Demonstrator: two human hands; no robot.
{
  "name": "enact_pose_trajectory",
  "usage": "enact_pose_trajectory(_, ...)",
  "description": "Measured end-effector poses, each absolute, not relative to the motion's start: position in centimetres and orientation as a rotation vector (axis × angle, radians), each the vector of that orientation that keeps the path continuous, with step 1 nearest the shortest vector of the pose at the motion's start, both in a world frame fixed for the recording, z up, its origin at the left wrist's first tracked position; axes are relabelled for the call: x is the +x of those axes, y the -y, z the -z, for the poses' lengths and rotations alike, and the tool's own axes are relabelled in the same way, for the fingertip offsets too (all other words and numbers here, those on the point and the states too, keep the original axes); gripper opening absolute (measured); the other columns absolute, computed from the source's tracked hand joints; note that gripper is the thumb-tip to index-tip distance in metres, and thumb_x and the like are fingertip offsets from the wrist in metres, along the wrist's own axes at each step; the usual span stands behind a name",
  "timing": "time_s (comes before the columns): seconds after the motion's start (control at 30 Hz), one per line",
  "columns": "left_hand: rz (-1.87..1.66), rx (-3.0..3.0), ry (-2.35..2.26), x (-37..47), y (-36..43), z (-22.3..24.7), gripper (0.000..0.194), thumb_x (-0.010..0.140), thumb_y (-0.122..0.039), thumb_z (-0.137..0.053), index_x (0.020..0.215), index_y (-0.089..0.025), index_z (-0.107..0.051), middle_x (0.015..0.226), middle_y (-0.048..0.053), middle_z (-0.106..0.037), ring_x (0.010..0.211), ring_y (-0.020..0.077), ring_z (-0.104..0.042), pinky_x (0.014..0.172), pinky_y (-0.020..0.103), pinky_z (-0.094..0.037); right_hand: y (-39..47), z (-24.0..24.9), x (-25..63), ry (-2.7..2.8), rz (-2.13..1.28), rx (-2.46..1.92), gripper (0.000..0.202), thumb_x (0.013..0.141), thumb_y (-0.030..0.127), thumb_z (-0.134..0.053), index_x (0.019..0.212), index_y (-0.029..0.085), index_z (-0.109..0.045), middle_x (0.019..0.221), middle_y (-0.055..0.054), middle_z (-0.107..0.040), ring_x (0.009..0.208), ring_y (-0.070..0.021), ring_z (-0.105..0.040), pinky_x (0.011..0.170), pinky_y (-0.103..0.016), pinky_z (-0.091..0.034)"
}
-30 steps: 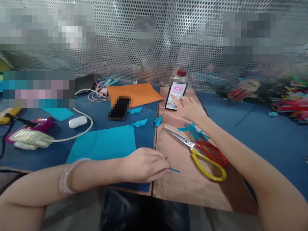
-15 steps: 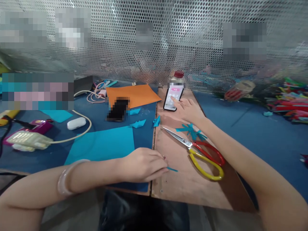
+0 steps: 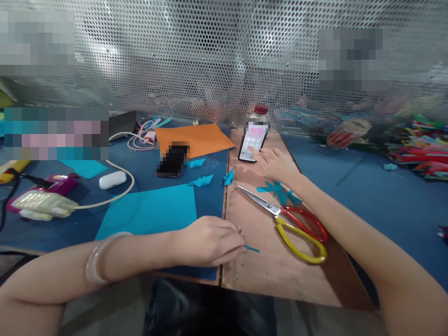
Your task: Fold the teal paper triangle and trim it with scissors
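The right hand (image 3: 276, 164) reaches beyond the red-and-yellow handled scissors (image 3: 292, 220), its index finger stretched out and touching the lit screen of the propped smartphone (image 3: 252, 142). The left hand (image 3: 210, 240), nearer than the scissors, rests on the brown wooden surface (image 3: 266, 266) with fingers pressed together, pinching a thin blue paper strip (image 3: 252, 248).

Craft workshop — perforated metal screen (image 3: 210, 60), coloured paper (image 3: 150, 209), scissors (image 3: 290, 221)
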State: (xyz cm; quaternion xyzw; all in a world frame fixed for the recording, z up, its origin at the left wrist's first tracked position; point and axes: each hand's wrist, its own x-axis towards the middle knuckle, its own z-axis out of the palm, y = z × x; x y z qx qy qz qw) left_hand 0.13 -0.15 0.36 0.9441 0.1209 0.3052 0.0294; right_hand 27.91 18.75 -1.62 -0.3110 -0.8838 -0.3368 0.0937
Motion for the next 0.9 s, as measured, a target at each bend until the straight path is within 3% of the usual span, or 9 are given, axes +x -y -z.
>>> enact_pose_trajectory(0.4,-0.948,2.900,-0.337,0.08,-0.01,-0.07,0.014,0.091,-0.019,-0.052,0.093,-0.011,-0.062,0.081,0.005,-0.073,0.080,0.0163,-0.070,0.077,0.027,-0.058,-18.75,2.16,28.72,2.578,1.037,-0.956,0.047,0.093,0.024,-0.042,0.137,0.010,-0.043,0.141,-0.015,-0.049,0.116,-0.0296,-0.044,0.090,-0.043,-0.034)
enact_pose_trajectory(0.6,-0.951,2.900,-0.328,0.15,-0.02,-0.05,0.014,0.091,-0.019,-0.052,0.094,-0.010,-0.063,0.081,0.006,-0.073,0.080,0.0168,-0.070,0.075,0.027,-0.059,-18.78,2.33,29.06,2.531,1.064,-0.983,0.043,0.092,0.024,-0.042,0.133,0.011,-0.048,0.150,-0.011,-0.038,0.117,-0.0321,-0.043,0.088,-0.046,-0.034)
enact_pose_trajectory(0.9,-0.934,2.908,-0.349,0.08,0.03,-0.10,0.016,0.092,-0.020,-0.050,0.091,-0.011,-0.063,0.080,0.006,-0.073,0.079,0.0160,-0.070,0.076,0.026,-0.058,-18.38,1.77,28.16,2.534,1.126,-0.981,0.046,0.091,0.019,-0.041,0.136,0.008,-0.044,0.153,-0.008,-0.033,0.119,-0.0308,-0.041,0.090,-0.044,-0.034)
